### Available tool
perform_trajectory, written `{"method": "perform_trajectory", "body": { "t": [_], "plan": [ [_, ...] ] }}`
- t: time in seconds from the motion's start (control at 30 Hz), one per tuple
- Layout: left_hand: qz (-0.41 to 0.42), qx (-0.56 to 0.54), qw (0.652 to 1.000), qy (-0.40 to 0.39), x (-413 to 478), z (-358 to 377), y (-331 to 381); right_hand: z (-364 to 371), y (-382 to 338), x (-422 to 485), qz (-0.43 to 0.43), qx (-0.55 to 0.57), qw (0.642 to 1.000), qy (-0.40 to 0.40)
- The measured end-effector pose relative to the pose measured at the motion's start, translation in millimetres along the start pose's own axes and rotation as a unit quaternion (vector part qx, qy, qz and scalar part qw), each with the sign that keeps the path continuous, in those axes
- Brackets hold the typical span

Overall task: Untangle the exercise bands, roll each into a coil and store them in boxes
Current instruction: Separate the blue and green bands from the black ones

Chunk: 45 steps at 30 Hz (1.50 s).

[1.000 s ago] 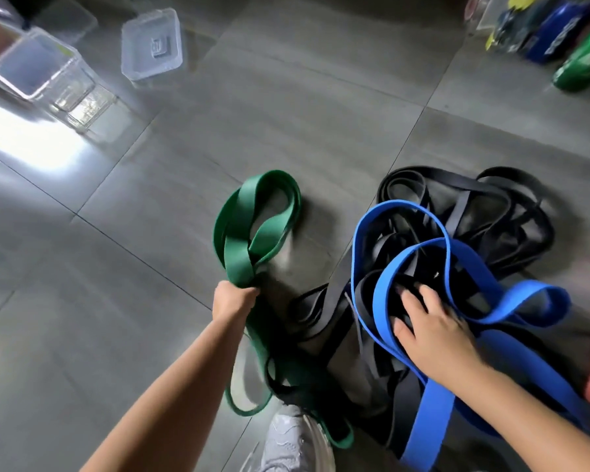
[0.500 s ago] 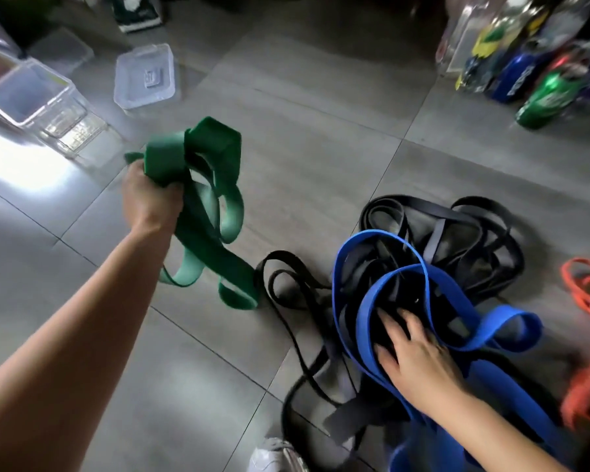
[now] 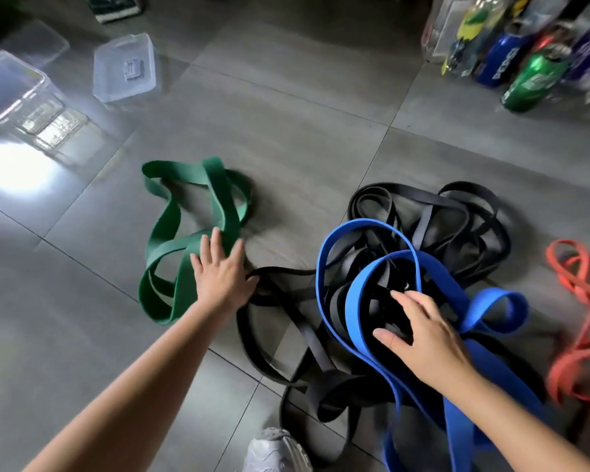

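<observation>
Resting our left hand [image 3: 220,272], fingers straight and spread, on the green band [image 3: 220,192], we find its loops stretching ahead and leftward; our right hand [image 3: 426,338], fingers loosely apart, presses the blue band [image 3: 353,301] and black bands [image 3: 457,216].

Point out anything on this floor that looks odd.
Black bands and a blue band lie tangled in one heap under the right hand; the green band lies twisted beside it, touched by the left hand.
</observation>
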State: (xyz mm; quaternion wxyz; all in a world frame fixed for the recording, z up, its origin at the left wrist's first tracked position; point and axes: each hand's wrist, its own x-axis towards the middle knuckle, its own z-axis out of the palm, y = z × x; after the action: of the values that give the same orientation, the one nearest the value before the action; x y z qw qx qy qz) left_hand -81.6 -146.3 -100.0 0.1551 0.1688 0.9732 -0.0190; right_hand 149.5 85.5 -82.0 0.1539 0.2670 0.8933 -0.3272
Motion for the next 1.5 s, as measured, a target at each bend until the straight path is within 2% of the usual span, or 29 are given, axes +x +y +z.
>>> {"method": "perform_trajectory", "body": {
  "t": [0.07,0.13,0.2,0.27,0.3,0.37,0.4,0.47,0.5,0.53,0.6,0.63,0.7,0.73,0.77,0.8,0.87,0.93,1.0,1.07,1.13,1.23,1.33,1.4,1.5],
  "plan": [
    [0.065,0.077,0.995,0.004,-15.4,14.8,-13.7,-0.4,1.8,-2.6,-0.002,-0.003,1.000,0.004],
    [0.082,0.109,0.991,-0.002,-21.3,20.3,-30.5,-0.1,1.0,-6.8,-0.014,-0.003,1.000,0.009],
    [0.049,0.109,0.993,-0.013,-19.8,15.9,-42.1,-0.1,-1.5,-11.0,-0.027,-0.023,0.999,-0.001],
    [0.006,0.100,0.995,-0.012,-15.6,9.4,-45.4,2.8,-3.4,-14.4,-0.050,-0.096,0.994,-0.034],
    [-0.010,0.089,0.996,-0.007,-14.5,5.6,-43.3,4.7,-2.1,-15.0,-0.058,-0.117,0.991,-0.033],
    [-0.010,0.046,0.998,0.038,-15.9,-1.3,-32.8,4.3,2.6,-14.6,-0.048,-0.087,0.995,0.007],
    [0.022,0.018,0.996,0.080,-19.4,-4.4,-24.0,2.4,4.9,-14.6,-0.032,-0.049,0.998,0.027],
    [0.139,-0.075,0.976,0.152,-34.6,-9.2,3.0,-0.9,11.8,-13.3,-0.024,0.016,0.999,0.034],
    [0.181,-0.147,0.962,0.140,-45.1,-8.7,21.2,-2.3,14.7,-13.3,-0.035,0.038,0.998,0.031],
    [0.188,-0.216,0.954,0.087,-57.0,-5.3,41.1,-3.3,17.2,-13.7,-0.047,0.062,0.996,0.042],
    [0.113,-0.322,0.939,-0.053,-76.2,5.2,77.9,-6.6,22.6,-13.2,-0.048,0.111,0.985,0.126],
    [0.054,-0.385,0.913,-0.119,-81.2,10.6,92.6,-9.3,27.5,-12.0,-0.026,0.117,0.977,0.175],
    [-0.064,-0.520,0.828,-0.198,-82.9,17.2,111.1,-13.9,41.4,-6.9,0.059,0.087,0.969,0.225],
    [-0.088,-0.567,0.793,-0.203,-82.0,17.5,116.1,-15.9,49.7,-4.2,0.102,0.055,0.971,0.211],
    [-0.085,-0.594,0.777,-0.192,-81.0,15.2,120.3,-17.6,57.8,-2.9,0.136,0.014,0.977,0.165],
    [-0.062,-0.597,0.780,-0.176,-80.4,11.4,124.8,-18.6,64.1,-3.1,0.156,-0.042,0.981,0.105],
    [0.007,-0.524,0.838,-0.153,-80.1,6.2,134.0,-18.2,73.4,-6.0,0.145,-0.164,0.975,0.022],
    [0.041,-0.415,0.902,-0.111,-83.7,2.4,142.0,-19.5,82.0,-8.3,0.111,-0.200,0.973,0.026],
    [0.066,-0.359,0.930,-0.053,-89.9,-5.4,148.4,-25.7,88.4,-10.4,0.092,-0.109,0.987,0.076],
    [0.104,-0.343,0.933,-0.028,-94.7,-12.2,150.7,-34.7,95.5,-13.6,0.094,0.026,0.981,0.168],
    [0.126,-0.316,0.940,-0.035,-94.7,-18.8,148.7,-43.3,100.5,-17.4,0.096,0.077,0.964,0.234],
    [0.071,-0.291,0.950,-0.089,-91.0,-27.4,144.5,-46.7,98.9,-24.7,0.100,0.081,0.960,0.250],
    [0.020,-0.416,0.899,-0.137,-91.3,-42.6,146.1,-55.9,91.7,-32.8,0.070,0.079,0.959,0.265],
    [0.042,-0.456,0.880,-0.126,-93.6,-57.6,148.4,-73.2,81.8,-38.6,0.051,0.081,0.963,0.253],
    [0.101,-0.460,0.873,-0.127,-100.1,-90.3,156.9,-109.1,61.0,-53.2,0.004,0.102,0.961,0.257]
  ]
}}
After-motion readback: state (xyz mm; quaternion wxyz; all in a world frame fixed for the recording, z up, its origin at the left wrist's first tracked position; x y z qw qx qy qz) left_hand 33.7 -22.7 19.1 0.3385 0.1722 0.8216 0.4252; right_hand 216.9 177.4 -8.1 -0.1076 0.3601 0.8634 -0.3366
